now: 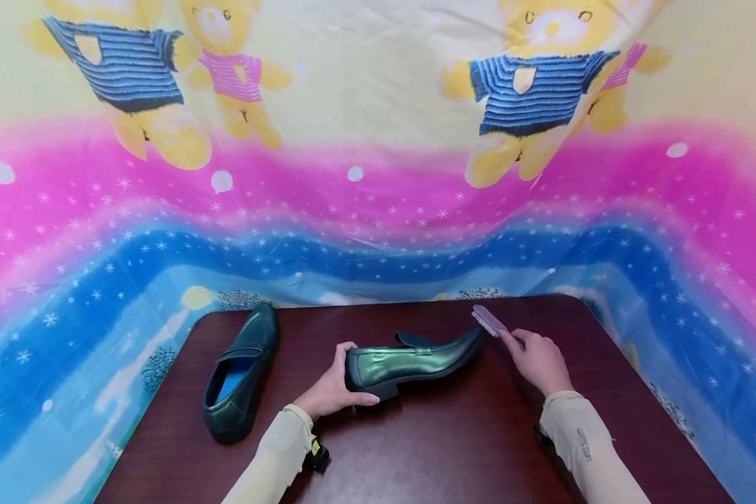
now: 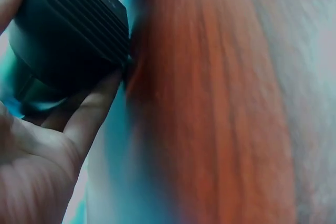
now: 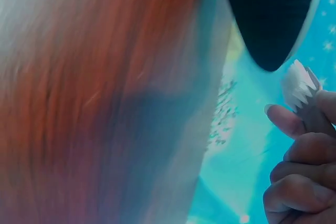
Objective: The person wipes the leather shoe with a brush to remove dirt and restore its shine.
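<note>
A dark green loafer (image 1: 409, 362) lies sideways across the middle in the head view, toe to the right. My left hand (image 1: 334, 386) grips it round the heel, thumb low by the heel block; the left wrist view shows the ridged black heel (image 2: 79, 19) between thumb and fingers. My right hand (image 1: 542, 360) holds a brush (image 1: 490, 322) with white bristles and a pale handle, its head right at the shoe's toe. In the right wrist view the bristles (image 3: 298, 85) sit just below the dark sole's tip (image 3: 270, 51), fingers curled round the handle.
A second green loafer (image 1: 242, 378) with a blue insole stands on the left of the dark reddish-brown table (image 1: 428, 448). Behind and beside the table hangs a cloth (image 1: 365, 203) printed with bears and snowflakes. A black strap device (image 1: 317, 456) is on the left wrist.
</note>
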`<action>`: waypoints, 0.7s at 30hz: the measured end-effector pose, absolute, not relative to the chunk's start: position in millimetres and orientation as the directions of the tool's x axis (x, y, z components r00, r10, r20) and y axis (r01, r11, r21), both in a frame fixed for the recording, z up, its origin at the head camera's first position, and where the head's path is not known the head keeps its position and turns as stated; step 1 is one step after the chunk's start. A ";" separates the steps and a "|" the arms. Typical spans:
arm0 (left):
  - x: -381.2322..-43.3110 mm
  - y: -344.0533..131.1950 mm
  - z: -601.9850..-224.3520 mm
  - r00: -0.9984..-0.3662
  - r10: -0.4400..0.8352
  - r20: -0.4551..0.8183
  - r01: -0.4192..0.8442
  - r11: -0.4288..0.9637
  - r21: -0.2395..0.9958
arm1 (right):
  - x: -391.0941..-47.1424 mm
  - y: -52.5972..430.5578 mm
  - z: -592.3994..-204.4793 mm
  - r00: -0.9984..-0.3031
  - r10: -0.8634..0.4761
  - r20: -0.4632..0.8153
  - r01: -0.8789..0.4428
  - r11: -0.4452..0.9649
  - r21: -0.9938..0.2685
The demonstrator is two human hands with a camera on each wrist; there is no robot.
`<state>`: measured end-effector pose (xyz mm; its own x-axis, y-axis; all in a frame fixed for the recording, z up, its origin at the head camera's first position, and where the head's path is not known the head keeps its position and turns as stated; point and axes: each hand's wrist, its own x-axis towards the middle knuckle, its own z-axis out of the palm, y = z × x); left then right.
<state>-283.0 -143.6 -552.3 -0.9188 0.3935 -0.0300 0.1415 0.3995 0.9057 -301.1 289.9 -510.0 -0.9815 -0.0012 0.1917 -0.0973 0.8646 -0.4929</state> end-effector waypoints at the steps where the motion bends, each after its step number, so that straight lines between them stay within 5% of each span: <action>1: -282.8 -142.4 -551.3 -0.920 0.392 -0.010 0.164 0.408 0.898 | -300.0 287.2 -507.7 -0.981 -0.009 0.192 -0.106 0.861 -0.497; 11: -283.3 -139.6 -542.1 -0.928 0.370 0.047 0.248 0.517 0.819 | -283.2 252.0 -498.4 -0.966 -0.124 0.228 -0.229 0.821 -0.523; 21: -288.1 -133.5 -544.8 -0.937 0.332 0.105 0.285 0.561 0.777 | -268.3 240.9 -507.1 -0.973 -0.212 0.088 -0.227 0.835 -0.501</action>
